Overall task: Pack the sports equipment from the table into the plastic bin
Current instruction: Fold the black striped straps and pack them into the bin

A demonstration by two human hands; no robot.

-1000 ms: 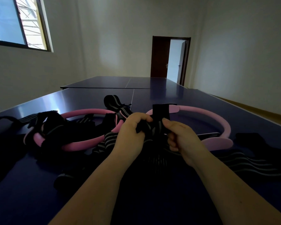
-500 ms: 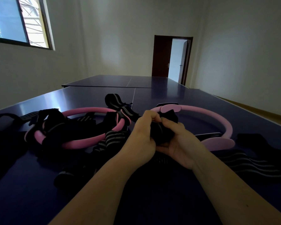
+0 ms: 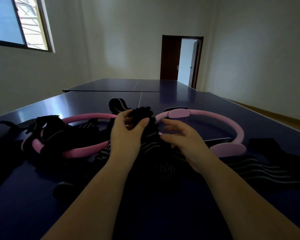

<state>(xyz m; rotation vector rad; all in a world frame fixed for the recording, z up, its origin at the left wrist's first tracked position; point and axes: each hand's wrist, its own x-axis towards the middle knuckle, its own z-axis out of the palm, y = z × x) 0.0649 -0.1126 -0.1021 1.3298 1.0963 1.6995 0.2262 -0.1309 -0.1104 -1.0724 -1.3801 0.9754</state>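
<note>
On table [image 3: 180,101] btw pink rings [image 3: 239,132], L fingers [image 3: 124,116] gripping rolled strap [image 3: 144,112], R fingers [image 3: 171,122] spread

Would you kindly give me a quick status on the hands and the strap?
Left hand grips rolled black strap. Right hand open beside it. Bin not in view.

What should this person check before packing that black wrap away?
1. Left hand grips the wrap: ok.
2. Right hand free to help: ok, open beside the wrap.
3. Wrap fully rolled: cannot tell, it is blurred.
4. Bin in sight: not ok, none shows.
5. Wrap clear of the right ring: cannot tell, they overlap in this view.
</note>
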